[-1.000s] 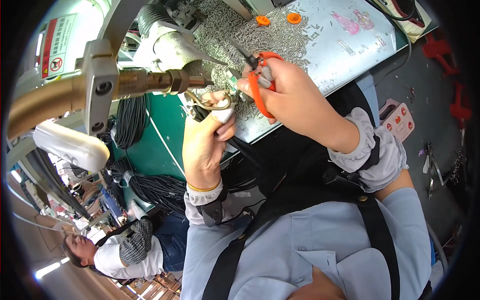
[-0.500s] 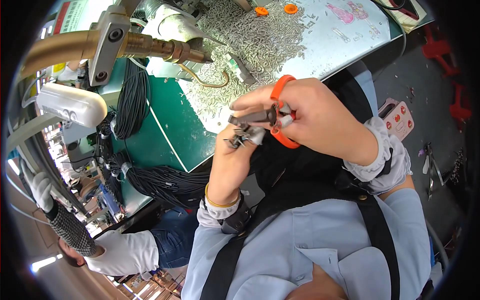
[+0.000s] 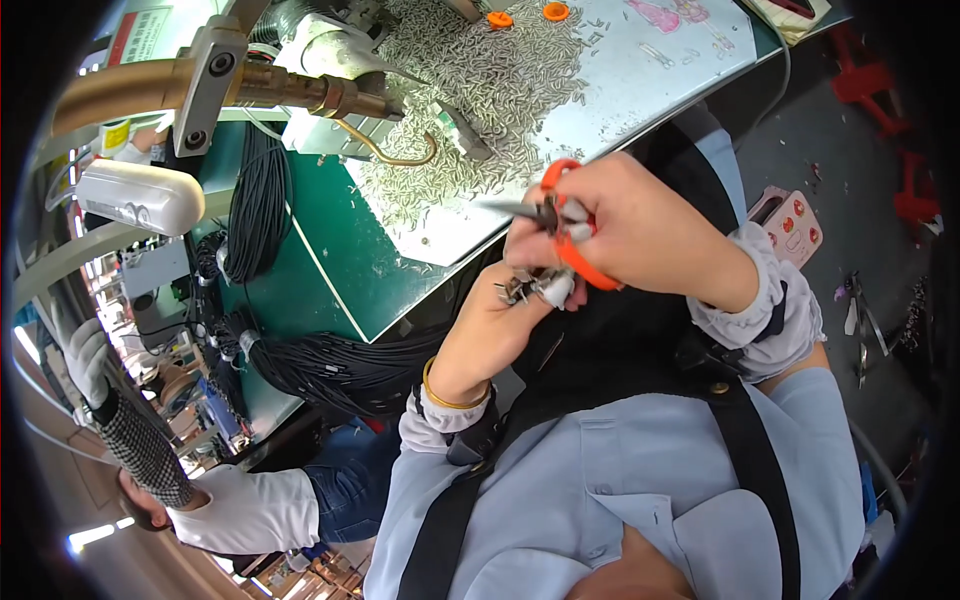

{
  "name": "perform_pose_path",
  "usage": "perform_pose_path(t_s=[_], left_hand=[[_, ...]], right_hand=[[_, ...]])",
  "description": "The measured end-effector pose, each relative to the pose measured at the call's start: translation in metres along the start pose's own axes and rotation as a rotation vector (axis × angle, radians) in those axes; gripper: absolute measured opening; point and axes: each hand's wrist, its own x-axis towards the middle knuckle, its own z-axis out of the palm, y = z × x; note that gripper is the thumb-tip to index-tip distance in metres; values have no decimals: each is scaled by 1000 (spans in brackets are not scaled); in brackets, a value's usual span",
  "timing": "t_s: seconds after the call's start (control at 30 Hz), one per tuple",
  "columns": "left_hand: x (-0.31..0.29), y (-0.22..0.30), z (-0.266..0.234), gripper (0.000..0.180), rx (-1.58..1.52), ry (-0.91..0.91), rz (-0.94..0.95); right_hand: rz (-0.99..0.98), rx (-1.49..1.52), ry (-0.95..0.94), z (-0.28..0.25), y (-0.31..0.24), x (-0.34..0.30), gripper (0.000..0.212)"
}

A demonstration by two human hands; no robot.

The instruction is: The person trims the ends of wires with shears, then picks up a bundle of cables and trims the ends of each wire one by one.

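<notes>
Right hand (image 3: 640, 235): closed around orange-handled pliers (image 3: 560, 225), tips pointing left.
Left hand (image 3: 500, 325): curled shut on a small bunch of metal pieces (image 3: 530, 288), just under the pliers.
Bench (image 3: 330, 250): far side, strewn with small metal pins (image 3: 480, 90).
Cable bundles (image 3: 330, 365): left, hanging off the bench.

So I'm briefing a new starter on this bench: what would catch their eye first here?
Probably the right hand in the middle, gripping orange-handled pliers above the left hand, which holds a small cluster of metal parts. Behind them a wide heap of small silvery metal pins covers the pale bench top, and a big brass-coloured nozzle juts in from the upper left.
</notes>
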Motion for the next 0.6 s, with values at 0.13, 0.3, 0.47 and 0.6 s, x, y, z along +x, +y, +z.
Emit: perform_pose_path(t_s=[0.13, 0.3, 0.47, 0.6], left_hand=[[2, -7, -2, 14, -285, 146, 205], [0, -7, 2, 20, -147, 348, 331], [4, -17, -8, 23, 288, 561, 554], [10, -20, -11, 22, 603, 510, 766]], right_hand=[[-15, 223, 158, 1, 4, 0, 14], [-282, -148, 395, 22, 43, -5, 16], [-247, -21, 333, 21, 25, -7, 25], [257, 390, -44, 6, 14, -2, 32]])
